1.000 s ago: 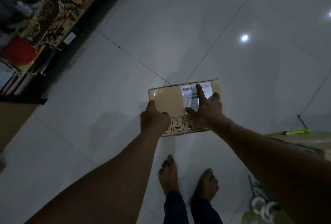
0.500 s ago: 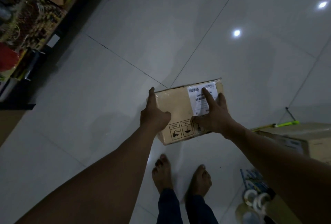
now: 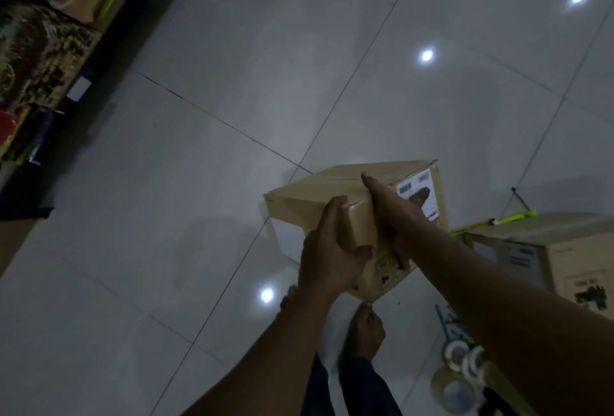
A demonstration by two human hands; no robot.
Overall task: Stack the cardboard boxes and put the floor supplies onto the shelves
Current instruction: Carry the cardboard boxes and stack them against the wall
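Note:
A small cardboard box (image 3: 319, 196) with a white shipping label is lifted off the floor and tilted, held in front of me. My left hand (image 3: 327, 253) grips its near left corner, fingers curled round the edge. My right hand (image 3: 393, 213) lies over the top and near side, thumb reaching the label, fingers wrapped under the near face. A larger cardboard box (image 3: 564, 249) stands on the floor at the right. Rolls of tape (image 3: 461, 365) lie on the floor at the lower right.
A dark shelf unit (image 3: 83, 63) packed with colourful goods runs along the left edge. A green-tipped stick (image 3: 511, 218) lies behind the larger box. My bare feet (image 3: 363, 332) stand on the glossy white tiled floor (image 3: 199, 216), which reflects ceiling lights.
The small box has been lifted from the floor and turned, now tilted and shifted right. My left hand moved from its left side to the near corner. The view swung right.

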